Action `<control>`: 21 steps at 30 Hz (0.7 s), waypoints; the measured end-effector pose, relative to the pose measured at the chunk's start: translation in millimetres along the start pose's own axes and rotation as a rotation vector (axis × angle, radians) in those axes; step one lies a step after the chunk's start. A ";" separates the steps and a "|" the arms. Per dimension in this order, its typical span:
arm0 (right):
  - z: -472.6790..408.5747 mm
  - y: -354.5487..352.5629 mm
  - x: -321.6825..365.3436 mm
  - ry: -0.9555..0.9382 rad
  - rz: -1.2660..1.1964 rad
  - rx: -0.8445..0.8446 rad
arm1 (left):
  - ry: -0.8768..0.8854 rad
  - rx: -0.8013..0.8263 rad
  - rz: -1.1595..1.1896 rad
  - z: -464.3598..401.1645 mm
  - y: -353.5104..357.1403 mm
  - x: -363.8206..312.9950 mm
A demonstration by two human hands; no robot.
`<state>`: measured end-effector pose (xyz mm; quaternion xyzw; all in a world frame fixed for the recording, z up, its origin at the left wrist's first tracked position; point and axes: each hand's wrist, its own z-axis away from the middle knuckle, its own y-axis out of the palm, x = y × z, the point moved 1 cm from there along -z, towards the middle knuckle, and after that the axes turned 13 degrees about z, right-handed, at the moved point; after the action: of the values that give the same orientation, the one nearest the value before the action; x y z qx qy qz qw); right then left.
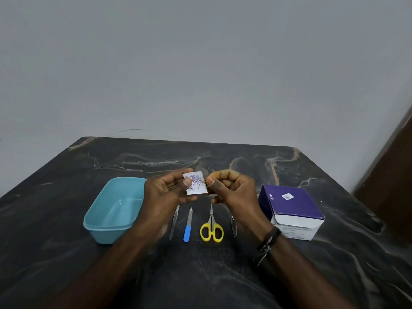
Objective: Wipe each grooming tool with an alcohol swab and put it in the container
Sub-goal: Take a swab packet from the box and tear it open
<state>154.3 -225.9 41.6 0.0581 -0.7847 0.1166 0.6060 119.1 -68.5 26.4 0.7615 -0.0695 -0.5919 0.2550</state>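
- Both hands, left hand and right hand, pinch the swab packet between fingers.
- Light, thin, crinkly foil; probably best torn from an edge.

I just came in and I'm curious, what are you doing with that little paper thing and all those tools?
Both hands, the left hand and the right hand, pinch a sealed alcohol swab packet above the table. Below lie tweezers, a blue-handled nail file, yellow scissors and a nail clipper, none wiped yet. The teal container is empty, and the purple swab box sits on the right.
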 end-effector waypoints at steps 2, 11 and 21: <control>0.2 -1.1 -1.0 0.019 -0.016 0.017 | -0.005 0.008 -0.033 1.7 1.9 1.5; 0.3 -2.1 -1.7 0.024 0.002 -0.008 | -0.008 0.017 -0.064 2.9 1.2 5.4; 3.8 1.6 -6.7 -0.141 0.215 -0.045 | 0.004 -0.008 -0.027 5.4 3.5 9.1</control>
<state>152.1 -225.7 34.1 -0.0320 -0.8294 0.1590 0.5345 117.3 -76.9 19.2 0.7626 -0.0561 -0.5939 0.2501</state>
